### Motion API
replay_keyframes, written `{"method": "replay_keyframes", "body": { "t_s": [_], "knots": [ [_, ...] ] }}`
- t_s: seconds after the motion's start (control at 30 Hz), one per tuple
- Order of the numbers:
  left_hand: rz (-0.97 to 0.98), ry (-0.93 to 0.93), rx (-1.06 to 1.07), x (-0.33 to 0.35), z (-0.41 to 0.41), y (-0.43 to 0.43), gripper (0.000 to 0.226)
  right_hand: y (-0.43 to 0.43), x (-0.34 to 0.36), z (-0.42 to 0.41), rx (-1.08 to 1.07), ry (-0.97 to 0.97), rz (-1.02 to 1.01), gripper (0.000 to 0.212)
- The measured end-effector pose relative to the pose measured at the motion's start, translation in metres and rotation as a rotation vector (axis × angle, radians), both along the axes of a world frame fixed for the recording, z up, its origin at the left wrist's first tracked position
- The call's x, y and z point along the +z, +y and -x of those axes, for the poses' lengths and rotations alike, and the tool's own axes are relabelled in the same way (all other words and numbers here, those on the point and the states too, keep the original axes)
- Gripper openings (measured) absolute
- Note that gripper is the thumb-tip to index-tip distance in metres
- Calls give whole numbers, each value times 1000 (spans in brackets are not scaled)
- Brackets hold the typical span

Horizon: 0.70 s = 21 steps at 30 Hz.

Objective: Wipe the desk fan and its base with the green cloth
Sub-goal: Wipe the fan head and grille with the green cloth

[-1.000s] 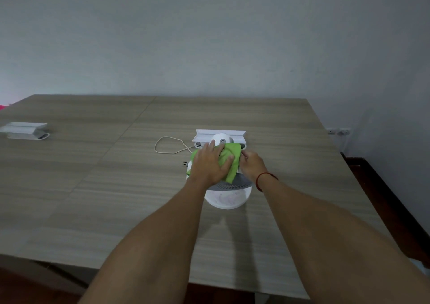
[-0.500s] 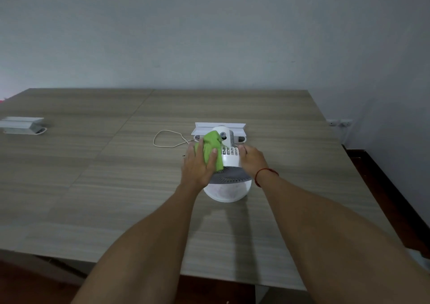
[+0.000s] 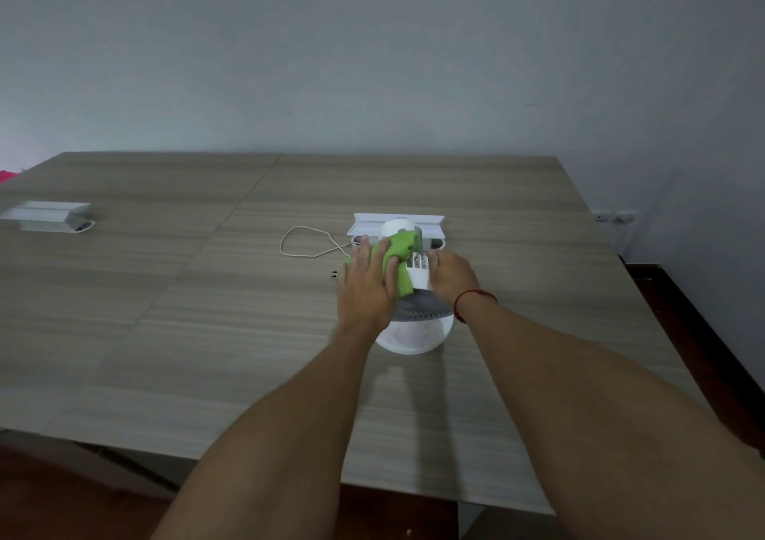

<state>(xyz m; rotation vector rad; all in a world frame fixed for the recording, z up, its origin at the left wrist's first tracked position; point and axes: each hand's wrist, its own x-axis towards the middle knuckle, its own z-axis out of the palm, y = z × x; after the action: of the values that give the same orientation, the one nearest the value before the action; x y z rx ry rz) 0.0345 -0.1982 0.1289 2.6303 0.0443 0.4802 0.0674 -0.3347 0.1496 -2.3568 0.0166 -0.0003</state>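
A small white desk fan [image 3: 414,334] stands on the wooden table [image 3: 207,312], its grey grille facing me and its round base [image 3: 398,227] behind. My left hand [image 3: 368,287] presses the green cloth [image 3: 400,256] against the left side and top of the fan's rear housing. My right hand [image 3: 453,276], with a red string at the wrist, grips the right side of the housing and steadies the fan. Both hands hide most of the fan's body.
A white rail-shaped box [image 3: 399,221] lies just behind the fan. The fan's white cord [image 3: 302,243] loops to the left, its plug near my left hand. Another white box [image 3: 47,216] sits at the far left. The table's right edge drops to the floor by the wall sockets [image 3: 614,216].
My left hand has slid the green cloth from the right of the fan's top over to its left side, uncovering the white vented housing. My right hand kept its hold.
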Motion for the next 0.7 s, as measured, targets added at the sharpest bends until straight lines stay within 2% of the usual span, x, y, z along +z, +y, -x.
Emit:
{"method": "replay_keyframes", "body": {
  "t_s": [0.17,0.23,0.3,0.37,0.5,0.6,0.7],
  "knots": [
    [539,65,92,-10,-13,25,46,-2,-10,-2,-45,-35,-48,42],
    [653,159,142,-12,-17,30,49,-2,-13,-2,-91,-43,-66,45],
    [631,223,217,-10,-20,31,53,1,-14,-3,-130,-34,-60,46],
    [578,204,265,-7,-19,27,53,3,-13,-4,-156,-18,-66,46],
    [504,-31,87,0,0,6,44,1,-8,-4,-153,26,-54,45],
    [332,-39,-29,0,7,-4,49,5,6,-8,-116,83,-27,46],
    [282,-32,-44,-2,3,5,49,13,26,-18,-32,72,-11,56]
  ]
}}
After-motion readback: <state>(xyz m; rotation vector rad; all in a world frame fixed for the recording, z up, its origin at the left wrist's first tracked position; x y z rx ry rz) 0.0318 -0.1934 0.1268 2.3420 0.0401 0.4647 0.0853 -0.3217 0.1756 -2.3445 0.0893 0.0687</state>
